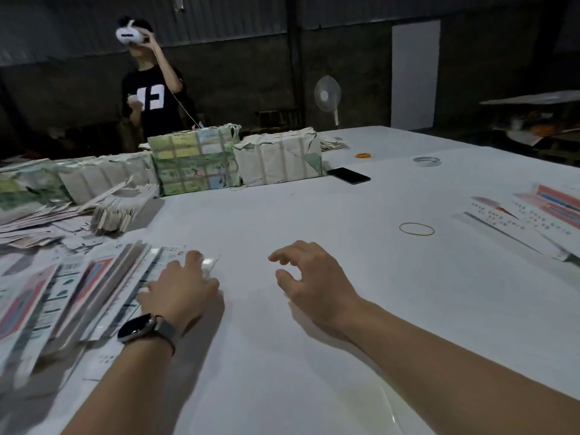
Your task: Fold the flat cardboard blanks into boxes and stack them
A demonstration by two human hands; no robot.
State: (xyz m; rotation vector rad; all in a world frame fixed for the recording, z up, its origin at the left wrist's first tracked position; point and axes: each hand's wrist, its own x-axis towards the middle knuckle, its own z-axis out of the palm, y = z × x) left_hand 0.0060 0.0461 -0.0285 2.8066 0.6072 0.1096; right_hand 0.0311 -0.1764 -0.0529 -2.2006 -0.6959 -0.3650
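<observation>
A fanned pile of flat printed cardboard blanks (72,287) lies at the left on the white table (345,309). My left hand (182,290), with a watch on its wrist, rests on the right edge of that pile, its fingers curled over the end of the top blank (175,255). My right hand (314,277) hovers just above the bare table to the right of it, fingers loosely spread and holding nothing. Folded boxes (527,215) with red and blue print lie at the right edge of the table.
Wrapped bundles (194,161) line the far left side, with loose blanks (113,211) before them. A rubber band (416,229), a black phone (349,175), a tape roll (426,161) and an orange item (363,155) lie farther out. A person (153,86) with a headset stands behind the table.
</observation>
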